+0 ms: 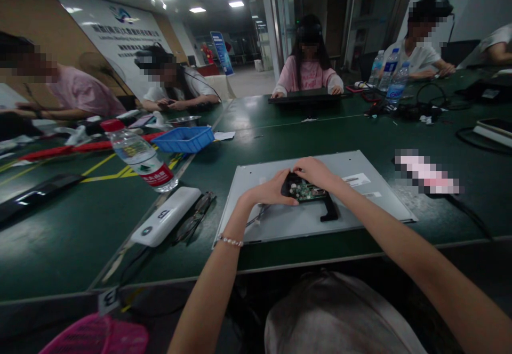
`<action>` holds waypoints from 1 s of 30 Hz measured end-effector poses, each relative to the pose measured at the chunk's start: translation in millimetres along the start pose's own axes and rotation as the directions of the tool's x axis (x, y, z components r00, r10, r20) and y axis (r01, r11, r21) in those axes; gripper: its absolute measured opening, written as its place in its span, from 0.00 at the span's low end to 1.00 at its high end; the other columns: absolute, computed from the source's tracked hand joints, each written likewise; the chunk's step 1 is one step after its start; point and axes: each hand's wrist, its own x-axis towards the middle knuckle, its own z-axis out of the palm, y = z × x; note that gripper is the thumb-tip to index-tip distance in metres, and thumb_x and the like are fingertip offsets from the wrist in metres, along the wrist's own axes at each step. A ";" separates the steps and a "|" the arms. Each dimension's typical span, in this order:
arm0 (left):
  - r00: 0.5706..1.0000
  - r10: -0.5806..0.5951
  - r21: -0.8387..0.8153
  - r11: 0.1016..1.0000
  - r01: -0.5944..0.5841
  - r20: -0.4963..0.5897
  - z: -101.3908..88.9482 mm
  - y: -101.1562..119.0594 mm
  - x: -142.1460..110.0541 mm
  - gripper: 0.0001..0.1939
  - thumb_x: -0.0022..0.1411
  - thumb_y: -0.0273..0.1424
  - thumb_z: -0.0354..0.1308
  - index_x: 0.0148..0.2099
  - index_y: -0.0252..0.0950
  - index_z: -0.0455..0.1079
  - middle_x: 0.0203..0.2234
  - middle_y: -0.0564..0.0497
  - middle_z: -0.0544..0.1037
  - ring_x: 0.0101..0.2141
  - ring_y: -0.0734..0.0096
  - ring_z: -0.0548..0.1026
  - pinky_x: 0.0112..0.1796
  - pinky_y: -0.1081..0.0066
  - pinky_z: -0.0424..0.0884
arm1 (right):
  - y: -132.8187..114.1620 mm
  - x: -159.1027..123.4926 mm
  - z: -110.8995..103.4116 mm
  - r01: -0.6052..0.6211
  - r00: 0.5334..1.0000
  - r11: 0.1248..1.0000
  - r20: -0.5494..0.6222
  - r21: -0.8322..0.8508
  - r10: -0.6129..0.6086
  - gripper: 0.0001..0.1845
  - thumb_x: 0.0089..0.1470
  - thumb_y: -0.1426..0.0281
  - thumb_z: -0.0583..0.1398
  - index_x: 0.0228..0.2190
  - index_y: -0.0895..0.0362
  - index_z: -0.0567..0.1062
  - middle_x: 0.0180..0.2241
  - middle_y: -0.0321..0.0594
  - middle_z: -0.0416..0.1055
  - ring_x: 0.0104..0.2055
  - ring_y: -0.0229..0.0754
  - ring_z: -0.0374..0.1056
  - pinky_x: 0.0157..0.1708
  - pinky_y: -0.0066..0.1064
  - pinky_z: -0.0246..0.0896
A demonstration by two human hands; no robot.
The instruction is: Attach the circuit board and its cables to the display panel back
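Note:
A grey flat display panel (256, 183) lies on the green table in front of me. On it is a green circuit board (306, 191) set in a black plastic bracket (330, 209), with one arm reaching toward me. My left hand (276, 190) grips the bracket's left side between thumb and fingers. My right hand (314, 173) is closed at the far edge of the bracket, fingertips bent down; whatever they pinch is hidden. A thin cable (256, 216) runs from under my left hand across the panel. White labels (357, 179) are stuck to the panel's right part.
Left of the panel are eyeglasses (196, 218), a white power bank (167, 216), a water bottle (140, 157) and a blue tray (186, 139). A phone (430, 173) with a cable lies right. Opposite, a person holds a black monitor (310, 98); other people sit around. A pink basket (100, 335) stands below.

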 end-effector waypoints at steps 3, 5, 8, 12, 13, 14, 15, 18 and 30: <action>1.000 0.026 0.007 1.000 -0.026 -0.004 -0.2 -0.5 0.6 0.50 0.49 0.50 0.64 0.65 0.34 0.45 0.62 0.39 0.55 0.62 0.49 0.53 0.62 0.52 0.50 | -8.0 0.1 0.1 -0.004 1.000 0.996 0.007 -0.094 0.005 0.15 0.61 0.71 0.53 0.39 0.58 0.79 0.40 0.49 0.76 0.45 0.46 0.70 0.42 0.30 0.60; 1.000 0.020 0.007 1.000 -0.020 -0.007 -0.5 0.5 0.7 0.50 0.48 0.50 0.64 0.65 0.35 0.46 0.62 0.39 0.55 0.62 0.49 0.53 0.62 0.52 0.50 | -13.1 0.9 0.6 0.007 1.000 0.985 0.012 -0.171 -0.005 0.16 0.61 0.73 0.52 0.38 0.61 0.79 0.38 0.52 0.76 0.43 0.48 0.71 0.41 0.32 0.61; 1.000 -0.002 0.001 1.000 0.002 -0.012 -0.7 1.6 0.9 0.51 0.48 0.50 0.65 0.65 0.34 0.46 0.62 0.37 0.54 0.62 0.48 0.54 0.61 0.51 0.51 | -19.2 3.1 1.4 0.052 0.998 0.962 0.031 -0.270 -0.046 0.15 0.59 0.77 0.52 0.36 0.65 0.78 0.37 0.55 0.76 0.42 0.51 0.72 0.40 0.35 0.62; 1.000 -0.016 0.001 1.000 0.016 -0.015 -0.4 0.5 1.4 0.53 0.47 0.52 0.64 0.66 0.33 0.45 0.63 0.37 0.54 0.62 0.45 0.54 0.61 0.49 0.51 | -22.0 5.2 1.5 0.073 0.997 0.956 0.030 -0.283 -0.067 0.14 0.58 0.79 0.53 0.36 0.65 0.78 0.37 0.55 0.76 0.42 0.51 0.72 0.40 0.35 0.62; 1.000 -0.013 0.001 1.000 0.013 -0.016 -0.4 0.0 1.4 0.53 0.47 0.52 0.64 0.66 0.34 0.45 0.63 0.37 0.53 0.62 0.45 0.54 0.61 0.49 0.50 | -21.4 5.2 1.6 0.057 0.998 0.961 0.024 -0.270 -0.053 0.14 0.58 0.79 0.53 0.36 0.65 0.79 0.36 0.55 0.76 0.42 0.51 0.72 0.40 0.35 0.62; 1.000 -0.008 0.001 1.000 0.008 -0.015 -0.3 -0.4 1.4 0.53 0.47 0.52 0.64 0.66 0.34 0.44 0.63 0.37 0.53 0.62 0.45 0.53 0.61 0.49 0.50 | -20.2 5.0 1.8 0.036 0.999 0.967 0.014 -0.251 -0.034 0.14 0.58 0.78 0.53 0.35 0.64 0.79 0.36 0.55 0.76 0.41 0.50 0.72 0.40 0.34 0.62; 1.000 -0.003 0.000 1.000 0.003 -0.015 -0.3 -0.7 1.3 0.53 0.47 0.52 0.64 0.66 0.34 0.44 0.64 0.37 0.52 0.62 0.46 0.53 0.61 0.49 0.50 | -18.4 4.5 2.3 0.021 1.000 0.975 0.002 -0.222 -0.021 0.14 0.58 0.77 0.53 0.35 0.64 0.79 0.36 0.54 0.76 0.41 0.50 0.72 0.40 0.34 0.62; 1.000 -0.009 -0.007 1.000 0.008 -0.010 0.1 -1.1 0.6 0.54 0.47 0.53 0.64 0.67 0.36 0.42 0.64 0.39 0.51 0.63 0.47 0.51 0.62 0.51 0.49 | -10.0 2.8 4.8 0.029 0.999 0.995 -0.026 -0.096 -0.032 0.13 0.58 0.75 0.54 0.37 0.60 0.79 0.37 0.51 0.77 0.41 0.48 0.72 0.40 0.32 0.61; 0.997 -0.076 -0.016 0.997 0.077 0.015 -0.7 3.1 -0.6 0.57 0.46 0.52 0.64 0.68 0.33 0.39 0.65 0.36 0.47 0.64 0.45 0.47 0.62 0.50 0.46 | 15.5 6.6 17.2 0.050 0.996 0.954 -0.089 0.296 -0.025 0.14 0.51 0.79 0.58 0.36 0.59 0.81 0.35 0.44 0.79 0.37 0.41 0.73 0.40 0.27 0.61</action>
